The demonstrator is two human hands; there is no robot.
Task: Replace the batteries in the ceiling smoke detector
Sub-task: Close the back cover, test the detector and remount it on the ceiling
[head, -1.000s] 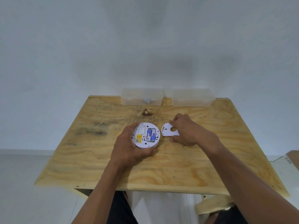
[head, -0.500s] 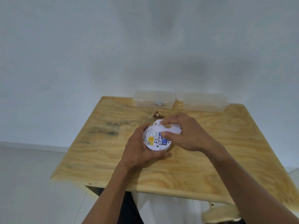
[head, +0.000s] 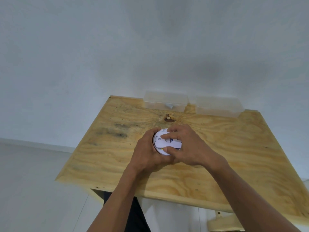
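Since the earlier frame, I see the right hand (head: 189, 146) has carried the white cover plate (head: 168, 143) from the surface (head: 234, 156) onto the smoke detector (head: 163, 152). Right fingers (head: 168, 136) and thumb are clamped on the plate, pressing it against the detector's open back. I see the left hand (head: 147, 151) closed around the detector's left rim, holding it at mid-surface. Two clear plastic boxes (head: 165, 101) stand along the far edge.

Single view, head-worn wide-angle camera. Faces forward and down across a plywood table (head: 217, 148) toward a white wall (head: 117, 47). Both forearms enter from the bottom edge; table's far edge mid-frame. No second view.
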